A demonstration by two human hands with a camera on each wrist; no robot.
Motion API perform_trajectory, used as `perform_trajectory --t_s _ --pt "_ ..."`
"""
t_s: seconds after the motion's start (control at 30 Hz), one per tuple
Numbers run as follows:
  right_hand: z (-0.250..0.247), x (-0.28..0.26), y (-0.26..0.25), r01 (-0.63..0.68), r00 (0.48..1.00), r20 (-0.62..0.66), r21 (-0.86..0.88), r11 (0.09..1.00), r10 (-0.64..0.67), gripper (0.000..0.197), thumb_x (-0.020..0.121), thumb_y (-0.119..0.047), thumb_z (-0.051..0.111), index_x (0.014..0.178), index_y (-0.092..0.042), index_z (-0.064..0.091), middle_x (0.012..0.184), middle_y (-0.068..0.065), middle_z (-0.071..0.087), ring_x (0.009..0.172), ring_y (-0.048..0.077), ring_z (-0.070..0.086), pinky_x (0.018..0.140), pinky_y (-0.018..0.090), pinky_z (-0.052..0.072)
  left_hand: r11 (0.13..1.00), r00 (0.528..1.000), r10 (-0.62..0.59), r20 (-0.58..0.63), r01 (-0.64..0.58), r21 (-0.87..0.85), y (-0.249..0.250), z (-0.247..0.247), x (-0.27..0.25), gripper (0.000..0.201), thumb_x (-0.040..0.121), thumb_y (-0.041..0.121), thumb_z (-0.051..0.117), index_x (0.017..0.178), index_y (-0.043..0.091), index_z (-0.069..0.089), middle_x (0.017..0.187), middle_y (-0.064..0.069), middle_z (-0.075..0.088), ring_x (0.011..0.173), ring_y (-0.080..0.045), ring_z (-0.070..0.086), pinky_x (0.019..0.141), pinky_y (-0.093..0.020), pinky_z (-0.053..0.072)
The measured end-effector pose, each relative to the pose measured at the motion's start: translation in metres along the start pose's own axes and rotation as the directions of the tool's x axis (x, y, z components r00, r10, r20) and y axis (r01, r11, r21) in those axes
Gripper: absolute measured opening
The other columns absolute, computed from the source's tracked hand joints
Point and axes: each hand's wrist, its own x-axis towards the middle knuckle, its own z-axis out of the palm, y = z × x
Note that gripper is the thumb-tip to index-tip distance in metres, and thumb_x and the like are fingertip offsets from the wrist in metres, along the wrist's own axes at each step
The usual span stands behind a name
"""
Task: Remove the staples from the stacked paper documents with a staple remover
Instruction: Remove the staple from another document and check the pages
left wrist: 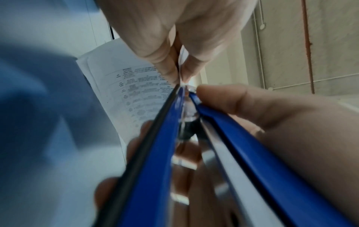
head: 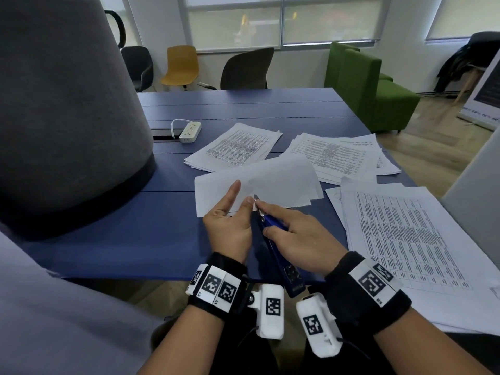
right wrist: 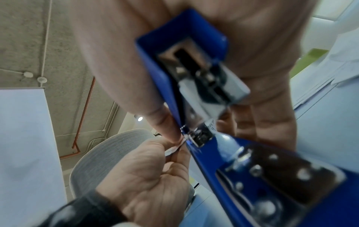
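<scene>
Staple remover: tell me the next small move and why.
Probably ease the blue staple remover further under the staple and lever it up: its metal tip already meets the paper corner pinched by the left hand, while the right hand grips the tool.

Both hands [head: 228,226] [head: 300,239] close together, fingers curled, pinching.

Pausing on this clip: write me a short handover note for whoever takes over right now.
Left hand: pinches the corner of the white stapled paper sheaf.
Right hand: grips the blue metal staple remover, its tip at that corner.
Other printed paper stacks lie on the blue table.
Done: cannot tell.
Left: pull this staple, which is not visible, then check the other stacks.
</scene>
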Motion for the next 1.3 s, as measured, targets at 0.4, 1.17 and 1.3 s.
perform_trajectory --t_s 0.4,1.17,1.3 --pt "0.003 0.005 0.002 -0.003 1.000 0.002 0.081 0.997 0.003 0.055 0.095 -0.027 0.052 0.147 -0.045 0.043 0.148 -0.024 0.047 0.136 -0.002 0.042 0.117 0.027 0.032 0.999 0.999 -0.037 0.024 0.036 0.005 0.003 0.000 -0.005 0.040 0.087 -0.005 0.074 0.112 0.027 0.076 0.115 -0.011 0.076 0.107 -0.031 0.071 0.102 -0.047 0.054" --pt "-0.008 -0.004 -0.007 -0.023 0.999 -0.041 0.015 1.000 0.024 0.037 0.100 -0.027 0.049 0.136 -0.036 0.053 0.108 -0.007 0.067 0.096 0.011 0.060 0.090 0.028 0.047 0.998 0.999 0.048 0.015 -0.049 0.050 0.002 0.006 -0.005 0.044 0.096 -0.006 0.061 0.122 0.029 0.068 0.125 -0.009 0.072 0.114 -0.032 0.069 0.107 -0.051 0.051" --pt "-0.009 0.000 -0.012 0.001 0.999 -0.046 0.073 0.997 0.003 0.026 0.099 -0.019 0.051 0.123 -0.015 0.060 0.112 0.007 0.070 0.100 0.021 0.062 0.100 0.038 0.047 0.996 0.996 0.075 0.039 -0.077 0.047 -0.002 0.006 -0.008 0.047 0.097 -0.004 0.059 0.117 0.037 0.070 0.126 -0.005 0.072 0.119 -0.041 0.066 0.108 -0.057 0.048"
